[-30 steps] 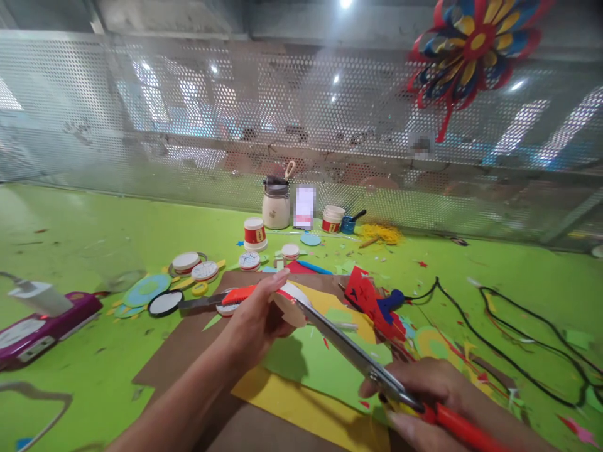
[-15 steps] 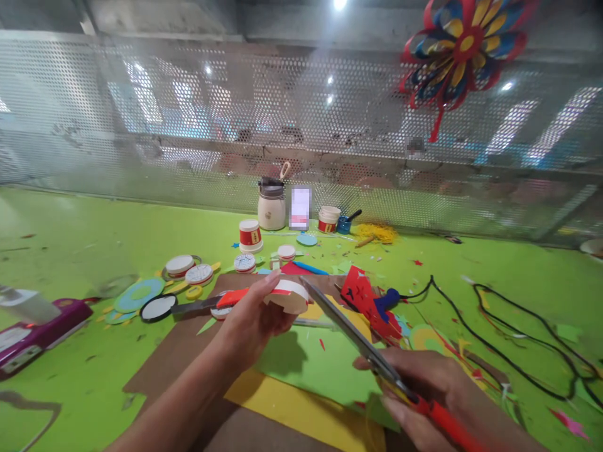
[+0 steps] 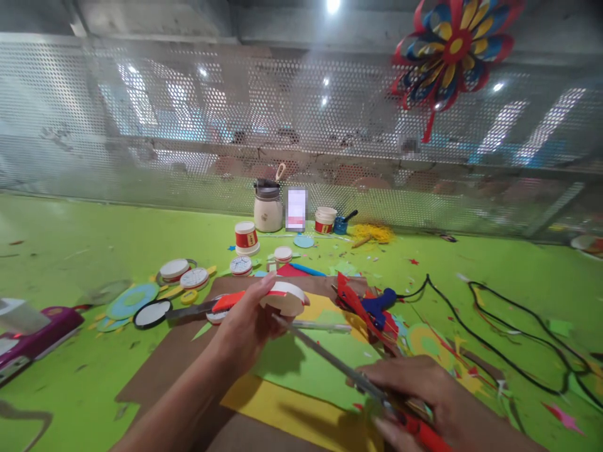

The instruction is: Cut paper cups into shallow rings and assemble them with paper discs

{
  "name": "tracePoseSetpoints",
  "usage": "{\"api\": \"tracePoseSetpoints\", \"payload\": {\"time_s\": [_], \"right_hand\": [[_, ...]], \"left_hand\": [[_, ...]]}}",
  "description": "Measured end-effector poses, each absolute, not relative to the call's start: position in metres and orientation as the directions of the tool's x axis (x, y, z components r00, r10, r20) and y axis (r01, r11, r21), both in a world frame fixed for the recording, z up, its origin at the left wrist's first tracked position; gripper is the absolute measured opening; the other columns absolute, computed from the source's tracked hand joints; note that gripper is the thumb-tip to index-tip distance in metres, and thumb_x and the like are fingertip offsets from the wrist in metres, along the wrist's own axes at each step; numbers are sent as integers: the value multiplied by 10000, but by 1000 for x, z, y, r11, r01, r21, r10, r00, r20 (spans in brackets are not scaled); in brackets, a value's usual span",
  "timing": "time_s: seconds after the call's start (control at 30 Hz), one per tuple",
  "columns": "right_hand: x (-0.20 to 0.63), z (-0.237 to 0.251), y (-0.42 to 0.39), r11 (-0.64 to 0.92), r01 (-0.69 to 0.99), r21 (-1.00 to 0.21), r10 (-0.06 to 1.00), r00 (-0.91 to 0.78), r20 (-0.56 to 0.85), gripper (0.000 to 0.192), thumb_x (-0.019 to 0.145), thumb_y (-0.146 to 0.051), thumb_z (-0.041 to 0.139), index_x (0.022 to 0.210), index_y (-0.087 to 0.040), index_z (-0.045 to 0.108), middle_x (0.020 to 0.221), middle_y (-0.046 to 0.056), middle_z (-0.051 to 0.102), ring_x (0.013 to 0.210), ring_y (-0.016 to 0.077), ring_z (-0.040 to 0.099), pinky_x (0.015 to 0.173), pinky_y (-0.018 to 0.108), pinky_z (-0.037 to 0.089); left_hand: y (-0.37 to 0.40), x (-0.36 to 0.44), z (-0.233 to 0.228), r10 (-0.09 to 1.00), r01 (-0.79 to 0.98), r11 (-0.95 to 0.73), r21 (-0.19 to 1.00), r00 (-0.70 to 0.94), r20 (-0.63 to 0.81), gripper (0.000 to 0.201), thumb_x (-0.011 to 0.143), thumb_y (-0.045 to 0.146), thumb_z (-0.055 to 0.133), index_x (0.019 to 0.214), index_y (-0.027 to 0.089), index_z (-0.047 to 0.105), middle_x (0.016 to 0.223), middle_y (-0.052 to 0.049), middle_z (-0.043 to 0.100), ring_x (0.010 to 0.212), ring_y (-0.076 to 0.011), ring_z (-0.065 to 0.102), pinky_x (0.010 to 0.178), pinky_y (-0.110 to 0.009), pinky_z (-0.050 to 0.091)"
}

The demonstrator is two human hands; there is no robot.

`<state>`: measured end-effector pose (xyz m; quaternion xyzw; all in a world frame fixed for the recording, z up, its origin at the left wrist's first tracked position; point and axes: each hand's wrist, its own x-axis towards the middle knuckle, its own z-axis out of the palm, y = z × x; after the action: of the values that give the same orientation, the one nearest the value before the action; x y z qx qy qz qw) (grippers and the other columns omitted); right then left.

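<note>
1. The left hand (image 3: pixel 245 323) grips a small white cup (image 3: pixel 284 297) with a red band, fingers wrapped round its side, held up off the table (image 3: pixel 70 238).
2. The right hand (image 3: pixel 424 392) is closed on the red handles of the scissors (image 3: pixel 339 361); whether the blades are parted or shut cannot be told, as they blur into one line.
3. Progress, as a judgement: the blade tips sit just under the cup's rim, touching it or nearly so. No cut in the cup shows from here, so cutting looks barely begun or not begun.
4. The cup lies on its side, its axis running from the left palm outward to the right, open end away from the palm.
5. The scissors' long axis runs from the right hand up and leftward, tips toward the cup.
6. Below both hands lie green paper (image 3: pixel 311 364) and yellow paper (image 3: pixel 301 408). A black cord (image 3: pixel 494 326) lies beyond the right hand.
</note>
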<state>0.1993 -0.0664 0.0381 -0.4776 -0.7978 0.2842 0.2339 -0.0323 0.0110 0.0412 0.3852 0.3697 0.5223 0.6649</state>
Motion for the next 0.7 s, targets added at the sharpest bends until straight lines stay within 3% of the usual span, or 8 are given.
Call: {"api": "tracePoseSetpoints", "payload": {"time_s": [0.17, 0.37, 0.57, 0.7], "right_hand": [[200, 31, -59, 410, 642, -648, 894, -424, 146, 328, 717, -151, 603, 1008, -182, 752, 737, 28, 720, 615, 169, 632, 571, 227, 506], [194, 29, -64, 450, 610, -652, 875, -447, 186, 251, 712, -103, 565, 834, -213, 754, 629, 3, 668, 559, 157, 601, 516, 215, 475], [196, 23, -57, 382, 471, -795, 873, -466, 143, 394, 725, -89, 577, 1074, -181, 736, 798, 32, 714, 696, 160, 634, 629, 206, 503], [200, 9, -52, 235, 365, -901, 848, -531, 6, 285, 790, -211, 629, 1051, -148, 723, 786, 20, 661, 666, 121, 572, 587, 172, 462]], "left_hand": [[9, -35, 39, 970, -452, 147, 880, 239, -39, 385, 740, 502, 675, 758, 121, 724, 528, -27, 574, 486, -114, 467, 459, -216, 352], [12, -41, 37, 965, -570, 174, 803, 259, -25, 336, 762, 447, 654, 811, 124, 731, 707, -92, 684, 535, -146, 539, 457, -233, 410], [15, -44, 40, 951, -624, 187, 759, 309, 20, 374, 728, 382, 576, 822, 62, 743, 715, -135, 690, 571, -203, 581, 468, -276, 430], [13, -43, 41, 942, -623, 182, 761, 331, 46, 386, 744, 372, 544, 828, 63, 760, 690, -119, 688, 539, -179, 567, 445, -248, 399]]}}
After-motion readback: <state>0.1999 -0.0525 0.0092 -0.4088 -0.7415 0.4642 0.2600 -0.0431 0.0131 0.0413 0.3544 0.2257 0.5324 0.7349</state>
